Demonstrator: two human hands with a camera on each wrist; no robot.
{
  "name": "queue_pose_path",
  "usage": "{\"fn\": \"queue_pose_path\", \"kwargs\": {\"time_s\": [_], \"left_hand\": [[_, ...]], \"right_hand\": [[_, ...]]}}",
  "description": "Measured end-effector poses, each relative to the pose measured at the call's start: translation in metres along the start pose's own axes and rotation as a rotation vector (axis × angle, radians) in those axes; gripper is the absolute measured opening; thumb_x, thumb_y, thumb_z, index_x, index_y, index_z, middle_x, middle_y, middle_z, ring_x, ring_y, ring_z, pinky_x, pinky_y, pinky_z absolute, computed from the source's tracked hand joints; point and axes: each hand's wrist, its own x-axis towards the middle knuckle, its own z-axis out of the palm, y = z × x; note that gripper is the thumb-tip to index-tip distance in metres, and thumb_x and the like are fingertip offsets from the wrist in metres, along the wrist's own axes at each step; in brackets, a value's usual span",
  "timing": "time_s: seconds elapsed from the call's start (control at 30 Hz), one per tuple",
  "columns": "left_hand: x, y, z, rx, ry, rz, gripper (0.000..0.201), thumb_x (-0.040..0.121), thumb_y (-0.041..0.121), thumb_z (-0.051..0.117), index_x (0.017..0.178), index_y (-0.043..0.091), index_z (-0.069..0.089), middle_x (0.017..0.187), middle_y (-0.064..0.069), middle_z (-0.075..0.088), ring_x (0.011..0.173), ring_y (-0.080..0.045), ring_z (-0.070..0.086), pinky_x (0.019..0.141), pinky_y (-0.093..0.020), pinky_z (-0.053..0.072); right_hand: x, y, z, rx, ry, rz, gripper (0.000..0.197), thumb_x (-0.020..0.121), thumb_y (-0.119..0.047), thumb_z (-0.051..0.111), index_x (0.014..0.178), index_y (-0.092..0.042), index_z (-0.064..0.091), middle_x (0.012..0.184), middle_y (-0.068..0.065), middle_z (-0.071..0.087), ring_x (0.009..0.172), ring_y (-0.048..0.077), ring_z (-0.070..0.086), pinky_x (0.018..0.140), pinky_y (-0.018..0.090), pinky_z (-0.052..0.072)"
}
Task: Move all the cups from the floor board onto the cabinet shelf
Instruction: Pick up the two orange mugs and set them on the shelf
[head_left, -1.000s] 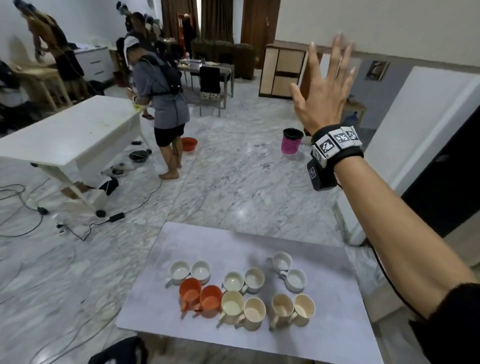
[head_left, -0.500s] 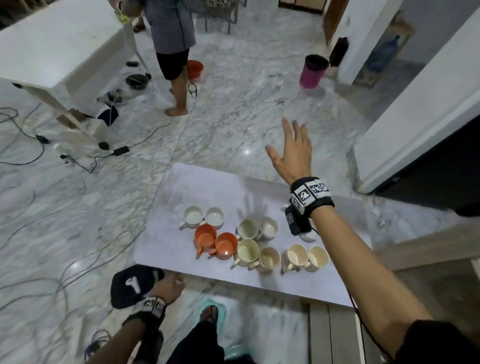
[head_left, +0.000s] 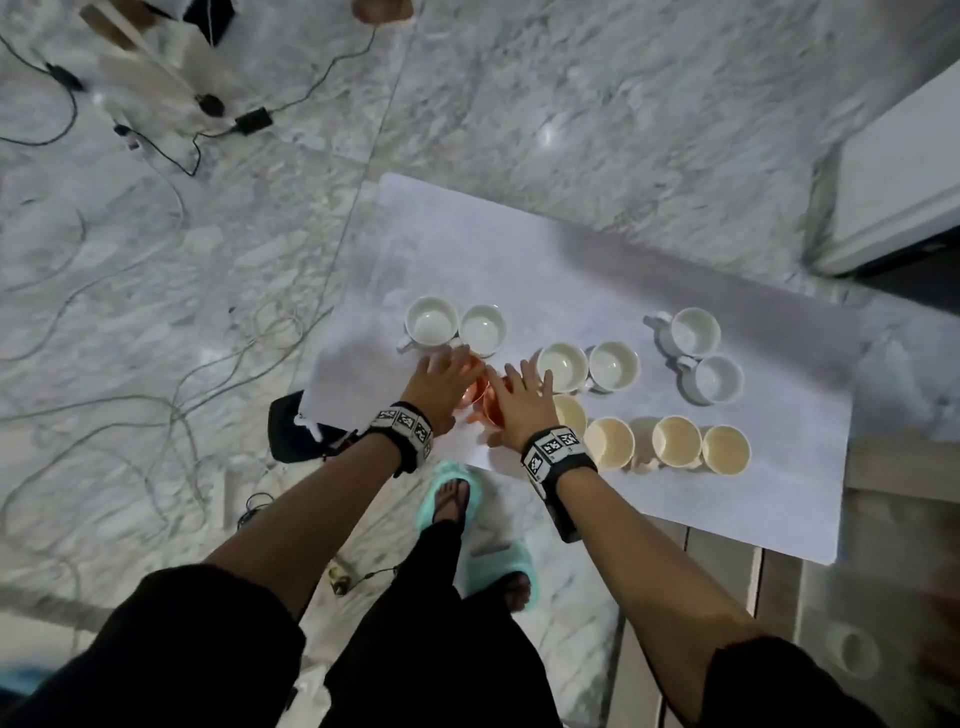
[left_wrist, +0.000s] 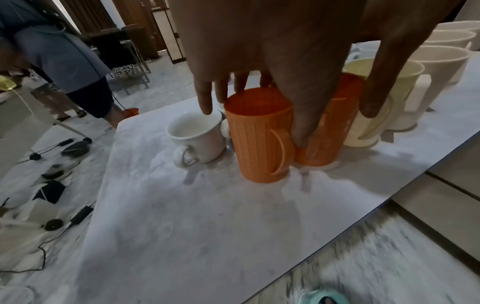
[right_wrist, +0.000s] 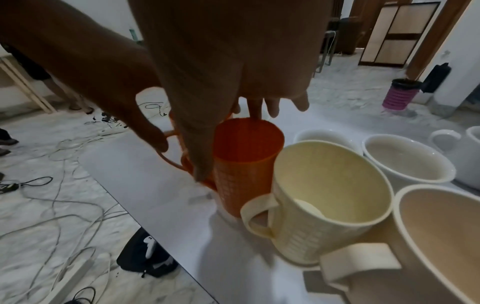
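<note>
We see the board (head_left: 597, 260) lying on the floor (head_left: 156, 312), cups grouped in touching pairs on it. Two mugs (left_wrist: 262, 133) stand at its near left, under both hands. Behind them sits one pair (head_left: 454, 327); two pairs (head_left: 587, 366) lie to their right, two more (head_left: 696, 353) farther right.

A: Left wrist cam?
B: I see left hand (left_wrist: 285, 51) top centre, fingers spread over two orange cups (left_wrist: 262, 133), thumb down between them. White cup (left_wrist: 194, 135) just left, on the board (left_wrist: 182, 216).
</note>
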Motion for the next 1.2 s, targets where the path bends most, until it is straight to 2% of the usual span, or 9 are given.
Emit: {"fn": "queue_pose_path", "kwargs": {"time_s": [0.17, 0.27, 0.43, 0.57, 0.63, 0.73, 0.87, 0.97, 1.2], "left_hand": [[0.011, 0.001, 0.003, -0.019, 0.053, 0.040, 0.064, 0.066, 0.016, 0.075, 0.125, 0.017, 0.051, 0.127, -0.009, 0.058, 0.104, -0.032, 0.061, 0.070, -0.039, 0.054], [0.010, 0.002, -0.001, -0.037, 0.051, 0.009, 0.064, 0.057, 0.016, 0.079, 0.117, 0.015, 0.056, 0.120, -0.010, 0.061, 0.098, -0.034, 0.063, 0.061, -0.037, 0.054], [-0.015, 0.001, -0.033, -0.102, 0.048, -0.014, 0.073, 0.059, 0.011, 0.076, 0.128, 0.010, 0.051, 0.130, -0.014, 0.053, 0.109, -0.037, 0.055, 0.074, -0.044, 0.054], [-0.035, -0.004, -0.060, -0.142, 0.069, -0.086, 0.084, 0.059, 0.020, 0.075, 0.136, 0.015, 0.044, 0.129, -0.009, 0.048, 0.107, -0.033, 0.052, 0.073, -0.043, 0.056], [-0.042, -0.004, -0.079, -0.170, 0.102, -0.115, 0.090, 0.061, 0.026, 0.077, 0.141, 0.014, 0.038, 0.135, -0.010, 0.044, 0.116, -0.034, 0.048, 0.077, -0.043, 0.055], [-0.051, 0.007, -0.122, -0.222, 0.162, -0.158, 0.097, 0.061, 0.038, 0.078, 0.144, 0.015, 0.034, 0.141, -0.008, 0.038, 0.124, -0.032, 0.040, 0.081, -0.042, 0.052], [-0.050, 0.048, -0.191, -0.325, 0.221, -0.103, 0.100, 0.054, 0.048, 0.077, 0.142, 0.021, 0.038, 0.140, -0.003, 0.037, 0.125, -0.029, 0.039, 0.084, -0.045, 0.049], [-0.047, 0.102, -0.250, -0.304, 0.281, 0.009, 0.095, 0.059, 0.042, 0.080, 0.142, 0.024, 0.038, 0.142, -0.003, 0.037, 0.125, -0.029, 0.040, 0.088, -0.046, 0.049], [-0.067, 0.276, -0.423, -0.218, 0.470, 0.320, 0.087, 0.062, 0.035, 0.082, 0.139, 0.025, 0.043, 0.142, -0.004, 0.042, 0.128, -0.031, 0.043, 0.103, -0.045, 0.042]], "right_hand": [[0.005, -0.001, 0.008, -0.025, 0.108, -0.006, 0.092, 0.078, -0.030, 0.070, 0.152, -0.012, 0.019, 0.147, 0.013, 0.038, 0.142, 0.034, 0.027, 0.118, 0.056, 0.001], [0.003, -0.002, 0.007, -0.009, 0.149, -0.036, 0.082, 0.076, -0.030, 0.069, 0.146, -0.011, 0.031, 0.134, 0.013, 0.048, 0.130, 0.034, 0.041, 0.120, 0.054, 0.002], [-0.013, -0.008, -0.007, 0.016, 0.172, -0.083, 0.077, 0.074, -0.025, 0.071, 0.142, -0.012, 0.038, 0.131, 0.010, 0.051, 0.126, 0.032, 0.046, 0.120, 0.054, 0.005], [-0.030, -0.012, -0.033, 0.068, 0.239, -0.103, 0.080, 0.072, -0.033, 0.070, 0.143, -0.018, 0.036, 0.131, 0.009, 0.051, 0.123, 0.031, 0.049, 0.119, 0.056, 0.008], [-0.041, -0.009, -0.056, 0.136, 0.262, -0.112, 0.082, 0.074, -0.038, 0.069, 0.145, -0.020, 0.033, 0.137, 0.009, 0.047, 0.126, 0.033, 0.047, 0.117, 0.054, 0.020], [-0.068, 0.006, -0.100, 0.244, 0.262, -0.071, 0.084, 0.074, -0.042, 0.070, 0.146, -0.022, 0.032, 0.144, 0.006, 0.040, 0.123, 0.035, 0.045, 0.100, 0.050, 0.043], [-0.123, 0.057, -0.158, 0.342, 0.317, 0.050, 0.079, 0.072, -0.028, 0.071, 0.144, -0.024, 0.038, 0.143, 0.003, 0.042, 0.118, 0.035, 0.051, 0.095, 0.042, 0.047], [-0.185, 0.108, -0.199, 0.341, 0.397, 0.142, 0.075, 0.074, -0.035, 0.071, 0.142, -0.025, 0.042, 0.139, 0.006, 0.046, 0.120, 0.033, 0.054, 0.100, 0.040, 0.045], [-0.406, 0.227, -0.304, 0.210, 0.653, 0.434, 0.076, 0.073, -0.046, 0.069, 0.141, -0.028, 0.043, 0.135, 0.010, 0.048, 0.119, 0.035, 0.052, 0.100, 0.044, 0.045]]}}
